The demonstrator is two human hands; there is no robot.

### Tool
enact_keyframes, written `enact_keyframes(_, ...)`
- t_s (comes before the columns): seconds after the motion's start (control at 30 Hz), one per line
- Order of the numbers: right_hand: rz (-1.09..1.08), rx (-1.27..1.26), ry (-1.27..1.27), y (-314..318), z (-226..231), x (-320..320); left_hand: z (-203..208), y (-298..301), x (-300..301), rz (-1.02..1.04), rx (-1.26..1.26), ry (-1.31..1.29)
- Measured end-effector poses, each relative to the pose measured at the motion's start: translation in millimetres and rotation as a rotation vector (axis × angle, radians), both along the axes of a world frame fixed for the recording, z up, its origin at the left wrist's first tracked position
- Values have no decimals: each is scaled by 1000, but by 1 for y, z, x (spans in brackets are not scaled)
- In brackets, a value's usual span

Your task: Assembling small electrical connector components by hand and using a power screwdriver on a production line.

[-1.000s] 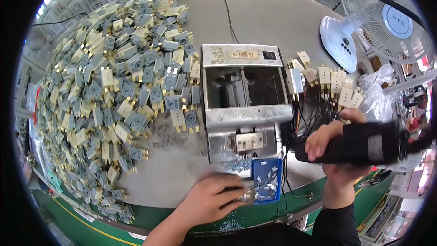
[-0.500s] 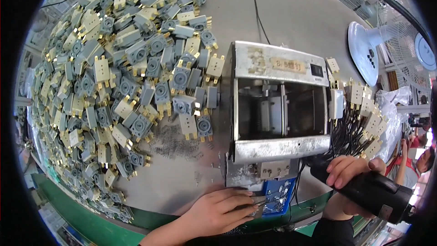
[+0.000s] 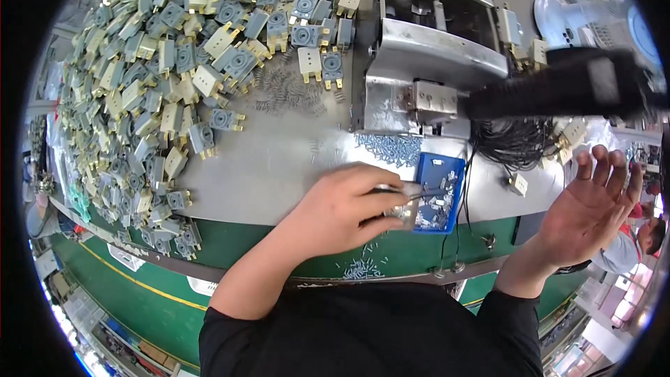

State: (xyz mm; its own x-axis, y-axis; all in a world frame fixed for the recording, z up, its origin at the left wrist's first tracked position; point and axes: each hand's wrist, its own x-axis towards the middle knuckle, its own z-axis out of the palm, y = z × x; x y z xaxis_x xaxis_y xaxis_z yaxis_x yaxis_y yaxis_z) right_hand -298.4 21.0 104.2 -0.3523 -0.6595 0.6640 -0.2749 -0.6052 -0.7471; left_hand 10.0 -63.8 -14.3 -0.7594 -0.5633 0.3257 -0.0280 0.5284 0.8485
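My left hand [image 3: 352, 202] is closed round slim dark tweezers [image 3: 429, 195], whose tips reach over a blue tray [image 3: 460, 188] of small metal pieces. A small pale, blurred piece also shows at its fingertips; I cannot make out what it is. My right hand [image 3: 586, 213] is open, palm showing and fingers spread, holding nothing. Above it, apart from the fingers, a black power screwdriver [image 3: 558, 87] is smeared by motion, its narrow end near a metal fixture block [image 3: 436, 98] at the front of a metal screw feeder [image 3: 443, 45].
Grey and beige terminal blocks [image 3: 167, 56] with brass tabs heap up on the left. Loose springs [image 3: 286, 91] lie beside them, screws [image 3: 391, 148] by the feeder. Black leads [image 3: 513, 143] bundle at right. A white fan base [image 3: 551, 17] stands far right.
My right hand has let go of the screwdriver, which now hangs farther up by the feeder. The view has tilted down. My left hand stays at the tray with the tweezers.
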Motion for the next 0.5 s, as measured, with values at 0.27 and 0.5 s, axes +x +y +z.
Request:
enact_keyframes(0.27,55,222,215,31,5,44,-2,14,3,24,44,-18)
enact_keyframes(0.5,261,615,888,11,-13,72,-2,11,2,9,27,9)
